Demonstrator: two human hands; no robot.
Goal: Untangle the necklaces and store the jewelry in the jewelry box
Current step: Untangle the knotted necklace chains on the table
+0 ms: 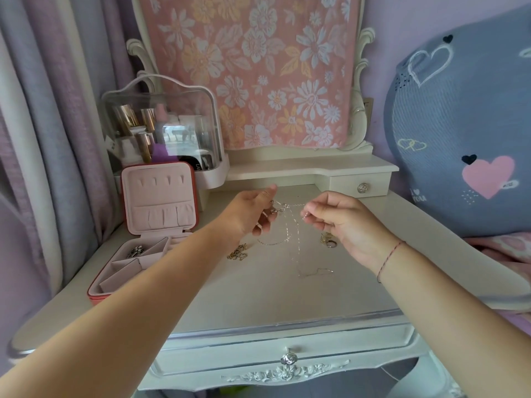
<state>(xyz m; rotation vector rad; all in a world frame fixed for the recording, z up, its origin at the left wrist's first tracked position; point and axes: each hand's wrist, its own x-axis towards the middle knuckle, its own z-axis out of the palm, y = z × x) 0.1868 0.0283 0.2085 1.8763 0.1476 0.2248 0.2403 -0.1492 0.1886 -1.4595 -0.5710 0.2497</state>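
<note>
I get clear passage over the front part of the cream-white dressing table top (273, 303) — bare to its near edge. Left is blocked by the open red jewelry box with pink lining (135, 262), lid upright; a low white shelf with a drawer (310, 168) closes the back. Mid-table, thin silver chains (297, 239) hang between a gold chain heap (238, 252) and some rings (329, 239).

Tangled silver necklaces (280, 208), open jewelry box (159, 193)

Bare forearms behind left hand (253, 209) and right hand (342, 225), thin red string bracelet (391, 257) circling the right wrist.
</note>
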